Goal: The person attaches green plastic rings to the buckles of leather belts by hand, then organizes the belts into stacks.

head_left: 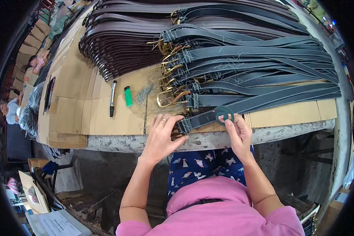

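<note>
A dark belt (pixel 208 117) with pale stitching lies slantwise along the cardboard near the table's front edge. My left hand (pixel 161 135) has its thumb and fingers around the buckle end of this belt; the buckle itself is mostly hidden. Over the belt's strap, my right hand (pixel 239 135) pinches a flat, dark green ring-shaped thing (pixel 224 109), whose exact kind I cannot make out. Just beyond lies a heap of similar dark belts (pixel 259 76) with gold-coloured buckles and loose thread ends on them.
Dark brown belts (pixel 122 51) are stacked at the back left. A green lighter (pixel 128 96), a black-and-silver pen (pixel 113 98) and a tuft of thread scraps (pixel 144 93) lie on the cardboard (pixel 98 118). Two other people are at the far left, one in a pale shirt (pixel 12 112).
</note>
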Demonstrator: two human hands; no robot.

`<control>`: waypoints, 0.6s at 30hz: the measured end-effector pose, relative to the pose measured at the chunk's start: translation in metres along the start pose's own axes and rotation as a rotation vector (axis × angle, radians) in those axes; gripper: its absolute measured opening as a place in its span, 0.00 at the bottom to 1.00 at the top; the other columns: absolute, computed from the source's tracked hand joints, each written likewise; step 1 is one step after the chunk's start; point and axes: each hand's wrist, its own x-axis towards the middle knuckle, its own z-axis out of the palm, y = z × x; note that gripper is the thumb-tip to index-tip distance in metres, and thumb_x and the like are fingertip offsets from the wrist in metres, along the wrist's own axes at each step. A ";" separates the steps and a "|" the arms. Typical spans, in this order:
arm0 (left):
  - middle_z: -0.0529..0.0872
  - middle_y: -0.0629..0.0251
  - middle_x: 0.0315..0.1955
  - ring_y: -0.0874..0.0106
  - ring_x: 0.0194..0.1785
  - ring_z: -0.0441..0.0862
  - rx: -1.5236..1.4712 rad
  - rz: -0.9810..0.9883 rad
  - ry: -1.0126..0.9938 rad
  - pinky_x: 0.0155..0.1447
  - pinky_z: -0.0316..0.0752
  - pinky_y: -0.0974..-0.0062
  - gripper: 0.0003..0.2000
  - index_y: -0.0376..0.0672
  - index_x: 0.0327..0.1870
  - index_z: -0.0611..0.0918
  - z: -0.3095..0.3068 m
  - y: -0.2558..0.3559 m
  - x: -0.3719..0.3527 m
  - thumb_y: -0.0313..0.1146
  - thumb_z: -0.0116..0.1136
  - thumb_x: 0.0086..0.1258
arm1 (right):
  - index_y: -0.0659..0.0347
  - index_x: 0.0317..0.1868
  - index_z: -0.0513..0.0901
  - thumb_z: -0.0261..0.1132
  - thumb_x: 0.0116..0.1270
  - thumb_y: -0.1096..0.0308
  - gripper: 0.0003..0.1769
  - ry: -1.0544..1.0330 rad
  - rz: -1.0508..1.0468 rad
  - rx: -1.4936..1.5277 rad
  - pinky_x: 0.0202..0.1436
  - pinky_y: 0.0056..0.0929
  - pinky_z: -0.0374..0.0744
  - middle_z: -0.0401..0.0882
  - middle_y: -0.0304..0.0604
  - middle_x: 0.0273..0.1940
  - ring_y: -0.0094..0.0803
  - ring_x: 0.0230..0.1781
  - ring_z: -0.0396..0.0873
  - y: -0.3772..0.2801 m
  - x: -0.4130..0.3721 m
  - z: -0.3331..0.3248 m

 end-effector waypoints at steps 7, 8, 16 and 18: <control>0.82 0.54 0.45 0.55 0.51 0.80 -0.247 -0.111 -0.068 0.55 0.75 0.63 0.23 0.39 0.49 0.81 -0.002 -0.009 0.010 0.30 0.75 0.51 | 0.71 0.45 0.82 0.61 0.73 0.77 0.06 0.024 -0.096 -0.092 0.43 0.22 0.76 0.84 0.45 0.40 0.23 0.38 0.78 0.000 -0.004 -0.002; 0.82 0.54 0.45 0.56 0.50 0.80 -0.202 -0.070 -0.030 0.55 0.75 0.64 0.22 0.39 0.49 0.81 -0.004 -0.008 0.012 0.30 0.75 0.50 | 0.71 0.45 0.82 0.61 0.73 0.77 0.06 0.025 -0.074 -0.080 0.44 0.21 0.76 0.84 0.44 0.41 0.24 0.39 0.79 0.001 -0.005 -0.002; 0.83 0.55 0.44 0.54 0.52 0.81 -0.200 -0.119 -0.155 0.57 0.74 0.62 0.29 0.37 0.51 0.80 0.000 -0.007 0.021 0.38 0.79 0.49 | 0.67 0.45 0.79 0.57 0.79 0.70 0.08 0.032 0.223 0.261 0.55 0.25 0.76 0.84 0.41 0.47 0.25 0.51 0.81 -0.011 -0.002 -0.006; 0.84 0.55 0.43 0.54 0.50 0.82 -0.140 -0.038 -0.131 0.56 0.75 0.63 0.30 0.38 0.52 0.80 0.003 -0.005 0.022 0.40 0.80 0.48 | 0.67 0.46 0.80 0.56 0.79 0.68 0.10 0.025 0.322 0.321 0.58 0.27 0.76 0.84 0.44 0.50 0.27 0.52 0.81 -0.021 -0.003 -0.009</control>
